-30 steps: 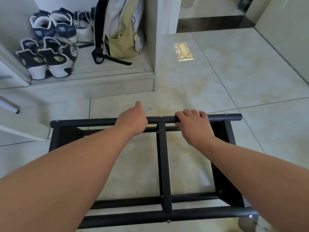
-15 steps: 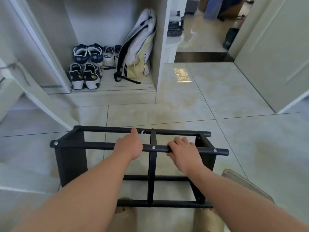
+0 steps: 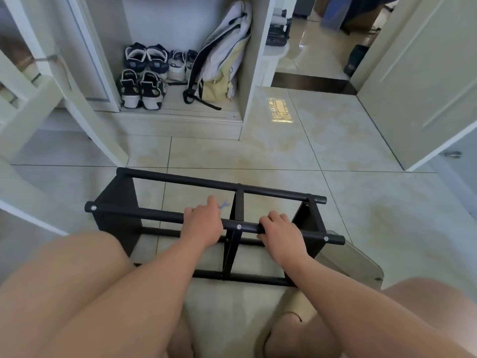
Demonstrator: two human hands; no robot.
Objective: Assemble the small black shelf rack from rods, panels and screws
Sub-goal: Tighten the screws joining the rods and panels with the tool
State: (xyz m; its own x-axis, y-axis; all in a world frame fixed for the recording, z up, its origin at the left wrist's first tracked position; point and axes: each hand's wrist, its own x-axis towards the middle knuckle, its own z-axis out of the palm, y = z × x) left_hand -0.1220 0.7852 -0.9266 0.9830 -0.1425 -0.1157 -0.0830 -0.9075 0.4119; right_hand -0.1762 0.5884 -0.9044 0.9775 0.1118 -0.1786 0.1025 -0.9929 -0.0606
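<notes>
Shelf rack (image 3: 238, 205), tipped a second ago, now stands upright on the floor (image 3: 361, 202) before the shoe closet (image 3: 180, 117) | left hand (image 3: 202, 224) and right hand (image 3: 281, 232) each wrap its near top rod (image 3: 144, 214) | assembly looks nearly finished.

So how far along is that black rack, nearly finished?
Mostly built, it seems. The rack sits on the floor, rods joined to both side panels, with screw heads showing along the near top rod. Both the left hand and right hand grip that rod; a small wrench pokes out by the left hand. What is left is probably final tightening.
</notes>
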